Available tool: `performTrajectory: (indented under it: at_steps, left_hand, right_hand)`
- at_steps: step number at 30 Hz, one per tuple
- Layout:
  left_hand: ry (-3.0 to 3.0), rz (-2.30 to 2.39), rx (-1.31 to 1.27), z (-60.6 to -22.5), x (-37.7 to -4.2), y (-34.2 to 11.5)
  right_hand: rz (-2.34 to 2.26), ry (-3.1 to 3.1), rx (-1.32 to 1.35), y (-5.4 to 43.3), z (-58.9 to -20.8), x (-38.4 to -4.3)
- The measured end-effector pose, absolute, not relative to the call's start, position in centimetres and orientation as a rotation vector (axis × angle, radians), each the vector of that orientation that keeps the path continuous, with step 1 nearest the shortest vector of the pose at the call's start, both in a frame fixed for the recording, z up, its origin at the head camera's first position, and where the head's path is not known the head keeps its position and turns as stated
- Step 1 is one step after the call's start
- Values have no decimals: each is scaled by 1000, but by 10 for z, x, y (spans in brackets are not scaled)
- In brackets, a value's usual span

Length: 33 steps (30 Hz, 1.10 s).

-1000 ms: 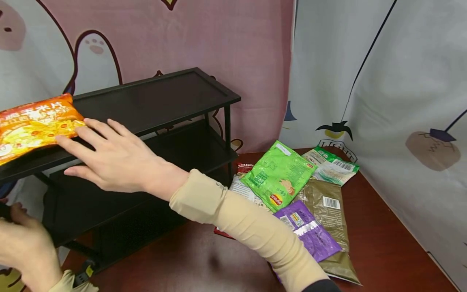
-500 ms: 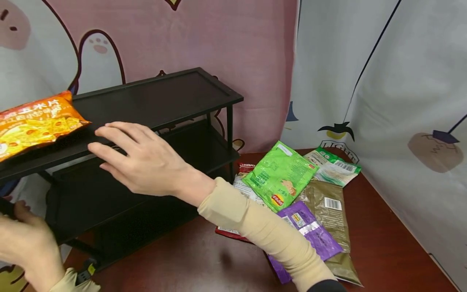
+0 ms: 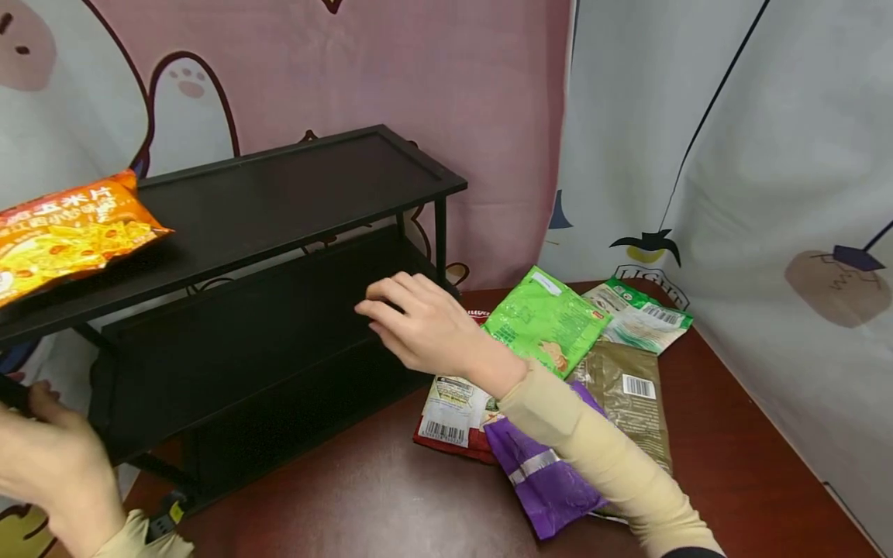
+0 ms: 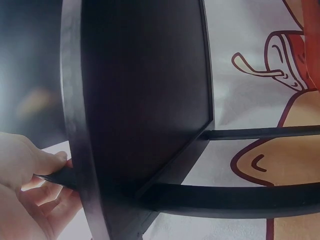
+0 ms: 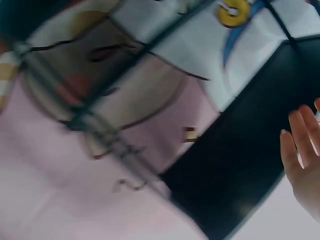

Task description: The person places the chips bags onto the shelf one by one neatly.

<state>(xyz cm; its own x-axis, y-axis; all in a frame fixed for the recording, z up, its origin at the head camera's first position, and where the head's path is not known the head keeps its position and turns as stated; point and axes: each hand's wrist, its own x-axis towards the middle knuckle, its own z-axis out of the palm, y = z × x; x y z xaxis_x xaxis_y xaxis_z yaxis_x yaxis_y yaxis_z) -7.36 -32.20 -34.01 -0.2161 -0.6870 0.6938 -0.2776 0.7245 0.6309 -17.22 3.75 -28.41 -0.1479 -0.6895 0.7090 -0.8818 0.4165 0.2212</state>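
Note:
A black tiered shelf (image 3: 265,201) stands on the reddish-brown table. My left hand (image 3: 59,465) grips one of its black posts (image 4: 62,176) at the left end; in the left wrist view the thumb and fingers close round it. My right hand (image 3: 422,325) is in front of the shelf's right end, fingers loosely bent and holding nothing. In the right wrist view that hand (image 5: 305,155) shows at the right edge. An orange and yellow snack bag (image 3: 77,236) lies on the left of the top tier.
Right of the shelf lies a pile of snack bags: a green bag (image 3: 547,318), a purple bag (image 3: 551,496), a brown bag (image 3: 631,395), a green and white bag (image 3: 638,314) and a red and white bag (image 3: 449,422). Printed curtains (image 3: 488,93) hang behind.
My right hand has left the orange snack bag and moved right and downward, toward the pile of bags. The orange bag stays on the top tier. My left hand keeps its grip on the post.

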Motion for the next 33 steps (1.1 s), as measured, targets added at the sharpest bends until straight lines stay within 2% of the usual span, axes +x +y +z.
performTrajectory:
  at_steps: [11,18,24,33]
  left_hand:
    - [-1770,-482,789,-340,-72,-320]
    - [-1772,-516,814,-337,-72,-318]
    - [-1786,-506,815,-337,-72,-320]
    - [-1789,-475,765,-338,-72,-321]
  right_hand:
    - [178,-2528,1422,138,-369,-177]
    - [90,-3027,1371,187,-400,-167]
    - [90,-3146,1276,204,-414,-161]
    - [112,-3000,1338,212,-431,-162]
